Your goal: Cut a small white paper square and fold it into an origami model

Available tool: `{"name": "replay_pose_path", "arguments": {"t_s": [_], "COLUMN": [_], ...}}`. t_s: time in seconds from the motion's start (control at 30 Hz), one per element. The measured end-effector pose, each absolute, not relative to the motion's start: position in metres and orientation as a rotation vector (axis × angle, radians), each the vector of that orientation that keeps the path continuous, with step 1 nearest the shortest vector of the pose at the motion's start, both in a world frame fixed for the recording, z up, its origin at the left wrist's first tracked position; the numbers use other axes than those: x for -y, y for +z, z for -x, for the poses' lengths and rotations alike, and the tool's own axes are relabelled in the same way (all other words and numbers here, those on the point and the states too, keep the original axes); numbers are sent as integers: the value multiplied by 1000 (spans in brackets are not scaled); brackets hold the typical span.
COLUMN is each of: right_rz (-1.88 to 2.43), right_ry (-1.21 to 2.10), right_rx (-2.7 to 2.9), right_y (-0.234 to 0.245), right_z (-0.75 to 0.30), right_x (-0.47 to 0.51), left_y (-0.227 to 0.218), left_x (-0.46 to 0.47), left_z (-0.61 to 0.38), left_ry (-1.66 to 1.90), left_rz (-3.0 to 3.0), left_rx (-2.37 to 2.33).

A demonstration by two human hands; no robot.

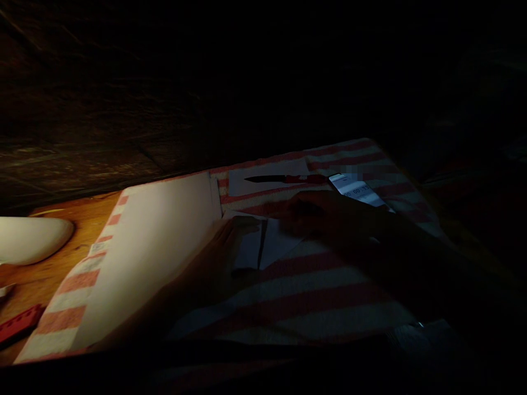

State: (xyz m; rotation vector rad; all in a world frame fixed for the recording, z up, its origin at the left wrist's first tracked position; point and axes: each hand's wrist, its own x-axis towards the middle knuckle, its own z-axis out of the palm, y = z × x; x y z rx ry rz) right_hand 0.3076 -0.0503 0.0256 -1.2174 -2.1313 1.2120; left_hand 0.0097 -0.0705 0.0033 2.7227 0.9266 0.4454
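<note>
Head view: the scene is very dark. A red-and-white striped cloth (pixel 313 285) covers a wooden bench (pixel 49 274). Near the middle of the cloth lies a small folded paper (pixel 275 245). The left hand (pixel 224 244) reaches in from the lower left and rests at the paper's left edge. The right hand (pixel 319 216) comes from the right and lies on its upper right corner. In this shadow I cannot tell whether the fingers of either hand are spread or pinching the paper. A large white sheet (pixel 160 247) lies just left of it. Beyond the hands are a red-handled knife (pixel 284 178) and a lit phone (pixel 357 190). At far left sit a white dish (pixel 28 238) and a red ruler (pixel 18 323).
</note>
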Motion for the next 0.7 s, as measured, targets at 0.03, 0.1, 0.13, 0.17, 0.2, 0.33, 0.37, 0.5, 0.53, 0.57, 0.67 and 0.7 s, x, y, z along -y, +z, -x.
{"name": "replay_pose_path", "arguments": {"t_s": [0.03,0.1,0.13,0.17,0.2,0.33,0.37,0.5,0.53,0.57,0.67,0.7], "right_rz": [1239,1226,1208,1185,1161,1105,1088,828,739,669,575,579], "right_ry": [1224,1195,1160,1127,1098,1016,999,1121,1176,1220,1311,1317], "right_rx": [2097,2126,2157,2193,2225,2294,2300,2329,2358,2390,2441,2432], "right_y": [26,27,27,26,25,21,20,19,20,20,21,21], "right_z": [-305,-303,-302,-302,-302,-302,-301,-298,-298,-298,-299,-299], "right_x": [52,55,56,56,56,55,55,55,55,55,53,52], "left_y": [3,1,1,0,-1,-3,-4,-3,-3,-2,-2,-2], "left_x": [70,69,69,68,68,68,68,67,67,67,67,67], "left_z": [-11,-12,-13,-12,-12,-10,-11,-13,-13,-13,-12,-11], "left_ry": [434,417,408,393,377,429,465,598,614,615,567,548], "left_rz": [-2731,-2741,-2745,-2751,-2762,-2847,-2855,-2801,-2788,-2782,-2796,-2805], "left_rx": [-919,-896,-897,-907,-917,-879,-849,-787,-775,-760,-721,-719]}}
